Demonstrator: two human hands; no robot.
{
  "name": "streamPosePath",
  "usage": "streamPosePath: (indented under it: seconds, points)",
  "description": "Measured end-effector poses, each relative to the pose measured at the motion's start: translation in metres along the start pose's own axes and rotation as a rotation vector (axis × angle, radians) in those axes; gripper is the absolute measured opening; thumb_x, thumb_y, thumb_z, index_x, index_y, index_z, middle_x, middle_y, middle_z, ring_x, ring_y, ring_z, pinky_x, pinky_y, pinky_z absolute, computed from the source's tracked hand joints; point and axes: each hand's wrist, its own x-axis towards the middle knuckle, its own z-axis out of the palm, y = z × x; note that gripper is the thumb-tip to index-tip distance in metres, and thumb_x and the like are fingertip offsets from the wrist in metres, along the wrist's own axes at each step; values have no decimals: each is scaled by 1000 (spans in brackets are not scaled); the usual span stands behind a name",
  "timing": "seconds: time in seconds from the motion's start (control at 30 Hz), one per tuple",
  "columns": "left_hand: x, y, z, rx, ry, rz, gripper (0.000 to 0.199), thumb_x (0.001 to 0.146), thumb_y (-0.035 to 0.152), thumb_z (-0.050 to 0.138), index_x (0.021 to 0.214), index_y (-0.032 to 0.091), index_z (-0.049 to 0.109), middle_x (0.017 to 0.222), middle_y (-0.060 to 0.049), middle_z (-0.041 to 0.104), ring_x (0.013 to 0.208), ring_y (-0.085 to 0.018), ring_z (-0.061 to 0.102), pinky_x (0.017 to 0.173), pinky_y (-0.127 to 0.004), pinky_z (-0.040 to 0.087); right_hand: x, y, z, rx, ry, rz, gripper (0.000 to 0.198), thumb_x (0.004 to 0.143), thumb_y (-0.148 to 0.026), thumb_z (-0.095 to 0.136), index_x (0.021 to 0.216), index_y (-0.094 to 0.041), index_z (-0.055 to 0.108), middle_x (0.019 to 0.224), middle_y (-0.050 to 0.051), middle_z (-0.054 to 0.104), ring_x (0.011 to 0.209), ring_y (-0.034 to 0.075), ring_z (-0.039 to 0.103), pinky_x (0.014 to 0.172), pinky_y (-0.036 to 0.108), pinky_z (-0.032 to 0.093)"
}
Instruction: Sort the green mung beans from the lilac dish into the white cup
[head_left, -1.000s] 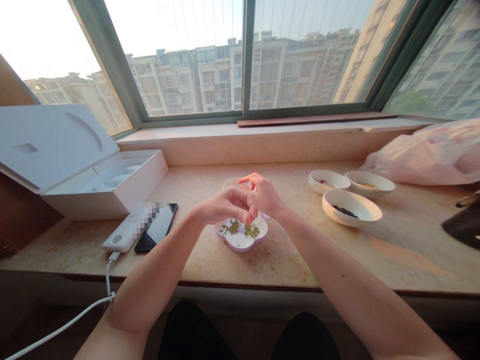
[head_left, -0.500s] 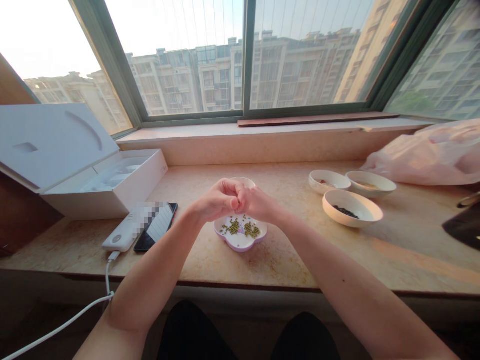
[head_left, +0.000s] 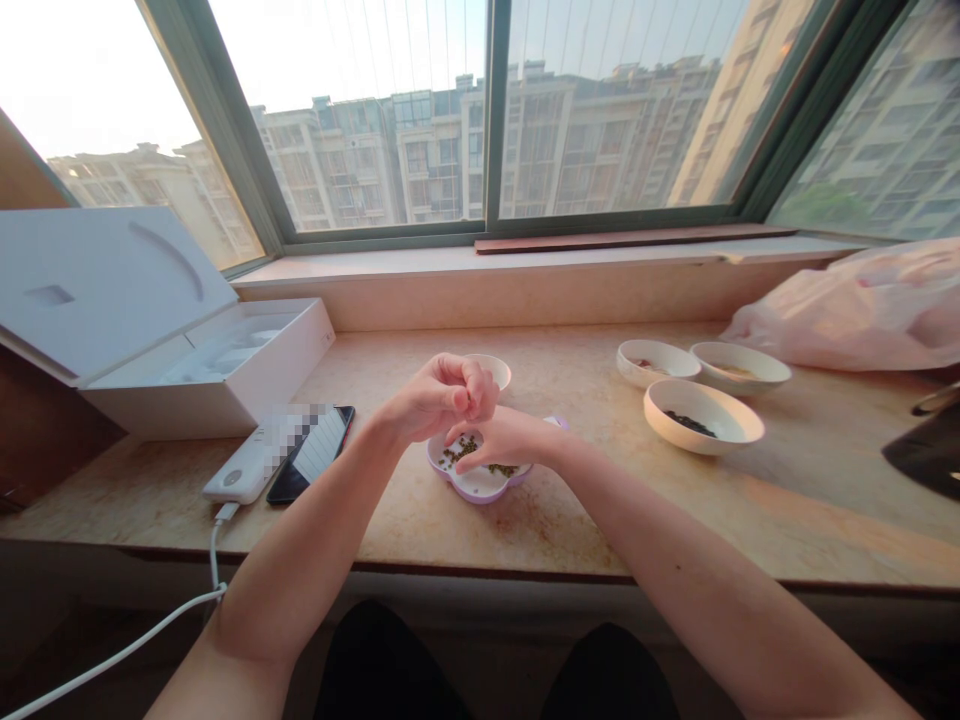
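My left hand (head_left: 444, 398) hovers above a white flower-shaped dish (head_left: 480, 488) with a purple rim. Its fingers are curled closed, and what they hold, if anything, is hidden. Lower down, my right hand (head_left: 504, 440) is over the dish, thumb and fingers apart, hiding much of its far side. Small green beans (head_left: 462, 452), like mung beans, lie in the dish in two groups, the right one partly covered by the hand. Behind my left hand a white bowl (head_left: 491, 368) shows only in part.
To the right stand three white bowls, the nearest bowl (head_left: 703, 432) holding dark bits. A plastic bag (head_left: 862, 305) lies behind them. On the left are an open white box (head_left: 277, 350), a phone (head_left: 309, 460) and a white power bank (head_left: 244, 470) with a cable.
My right hand has come away from my left hand and moved down over the dish, its fingers parting. My left hand stays nearly in place, still curled.
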Motion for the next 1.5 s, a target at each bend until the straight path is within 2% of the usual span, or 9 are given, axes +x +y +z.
streamPosePath:
  seconds: [0.1,0.27,0.5,0.93,1.07,1.2,1.37,1.43,1.5]
  points:
    - [0,1,1,-29,-9,42,64,58,67,83,55,19,42,52,5,39,51,-8,37,50,-27,32,0,-1,0,-45,-10,20,33,75,-40,78,106,-29,79,101,5,74,96,27,66,78,33,49]
    - [1,1,3,-140,9,14,63,54,64,87,50,17,45,48,5,41,47,-7,37,48,-25,31,1,-3,-1,-49,-29,35,33,74,-36,77,106,-28,80,101,4,74,96,26,66,79,31,48]
    - [1,2,4,-272,-85,67,47,65,51,88,55,16,59,48,4,47,47,-7,41,47,-23,32,4,0,0,-22,-66,18,25,82,-34,71,103,-25,79,104,5,74,98,25,65,80,31,47]
    - [1,0,3,-265,-88,56,50,61,51,90,54,17,55,49,5,45,45,-7,40,46,-23,29,5,8,5,27,-46,10,19,84,-22,65,98,-22,78,96,3,76,88,20,66,78,28,46]
    - [2,0,2,-238,-22,40,50,60,52,90,56,16,56,51,4,46,48,-7,39,48,-23,30,6,7,6,19,-55,31,18,84,-19,64,95,-20,78,88,3,75,80,18,65,72,27,45]
    - [9,-11,-7,-27,190,-7,41,66,50,86,66,16,65,56,3,53,54,-8,44,56,-25,37,6,3,5,10,-45,22,14,83,-15,64,88,-18,77,85,4,75,77,17,65,70,27,44]
    - [22,-42,-29,662,453,-44,13,79,29,74,79,16,75,81,-3,72,74,-15,60,75,-29,46,7,-3,3,-72,-69,70,15,85,-18,62,86,-17,77,84,6,75,72,18,63,63,28,41]
    - [24,-53,-36,956,465,-67,12,84,26,69,80,18,78,84,-4,73,76,-16,62,80,-32,47,8,-6,3,-124,-76,74,15,86,-18,61,88,-16,76,88,7,75,75,18,63,64,28,41]
    - [24,-60,-42,1117,451,-92,17,88,25,63,85,20,79,89,-5,74,80,-18,65,83,-33,48,8,-9,3,-179,-78,61,17,87,-18,59,88,-16,75,92,8,74,79,19,63,67,29,43]
